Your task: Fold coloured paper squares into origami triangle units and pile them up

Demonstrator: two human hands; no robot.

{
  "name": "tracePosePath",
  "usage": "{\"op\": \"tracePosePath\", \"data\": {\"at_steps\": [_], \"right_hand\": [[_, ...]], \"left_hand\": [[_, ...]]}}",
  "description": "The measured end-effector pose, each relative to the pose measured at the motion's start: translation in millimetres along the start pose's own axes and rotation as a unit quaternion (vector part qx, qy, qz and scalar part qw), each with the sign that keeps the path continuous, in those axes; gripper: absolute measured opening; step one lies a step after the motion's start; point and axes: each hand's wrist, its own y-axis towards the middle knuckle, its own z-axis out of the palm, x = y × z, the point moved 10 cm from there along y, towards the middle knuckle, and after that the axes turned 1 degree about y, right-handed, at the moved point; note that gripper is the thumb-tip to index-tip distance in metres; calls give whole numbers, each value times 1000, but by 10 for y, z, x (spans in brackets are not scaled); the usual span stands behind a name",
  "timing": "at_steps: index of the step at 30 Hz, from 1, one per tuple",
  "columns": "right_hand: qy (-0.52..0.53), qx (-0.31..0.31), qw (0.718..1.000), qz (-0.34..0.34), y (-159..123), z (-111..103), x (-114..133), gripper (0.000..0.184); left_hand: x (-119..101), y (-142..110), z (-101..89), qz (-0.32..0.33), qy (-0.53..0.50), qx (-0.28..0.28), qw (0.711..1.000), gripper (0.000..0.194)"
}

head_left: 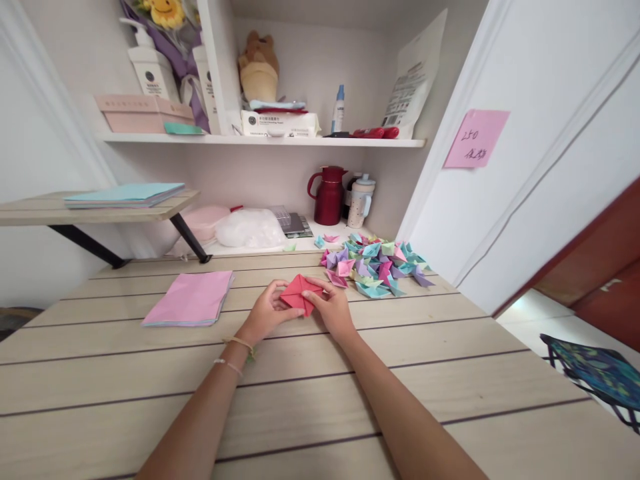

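A partly folded red paper (299, 293) rests on the wooden table (320, 393) between both my hands. My left hand (266, 312) pinches its left edge with curled fingers. My right hand (333, 308) presses and grips its right side, fingers closed over the paper. To the left lies a stack of pink paper sheets (191, 299). Behind and to the right sits a pile of several folded paper pieces (377, 267) in pink, blue, green and purple.
A red jug (329, 195) and a pale cup (360, 200) stand at the back by the wall. A low side shelf (100, 208) carries blue sheets. A white door (525, 167) with a pink note (476, 138) bounds the right side. Upper shelf holds bottles and boxes.
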Motion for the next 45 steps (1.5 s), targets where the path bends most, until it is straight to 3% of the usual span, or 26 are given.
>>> {"op": "tracePosePath", "data": {"at_steps": [4, 7, 10, 16, 25, 30, 35, 45], "right_hand": [[-39, 37, 998, 35, -33, 79, -84, 56], [-53, 63, 996, 42, -53, 142, -109, 45], [-36, 65, 997, 36, -59, 166, -88, 33], [-10, 75, 996, 38, -68, 207, -35, 31], [-5, 88, 995, 51, -62, 219, -92, 29], [-50, 95, 994, 30, -67, 217, -36, 37], [-65, 113, 991, 18, -88, 250, 13, 27], [-79, 122, 989, -1, -89, 287, 27, 31]], "left_hand": [[26, 21, -141, 5, -22, -56, 998, 58], [20, 32, -213, 16, -46, -78, 996, 65], [6, 41, -210, 23, -26, -79, 996, 57], [-3, 56, -161, 25, 27, -63, 997, 28], [-47, 38, -265, 22, 78, -106, 991, 29], [19, 56, -230, 12, 51, -92, 994, 32], [59, 69, -221, 14, 40, -83, 996, 35], [2, 52, -122, -1, 20, -52, 998, 42]]}}
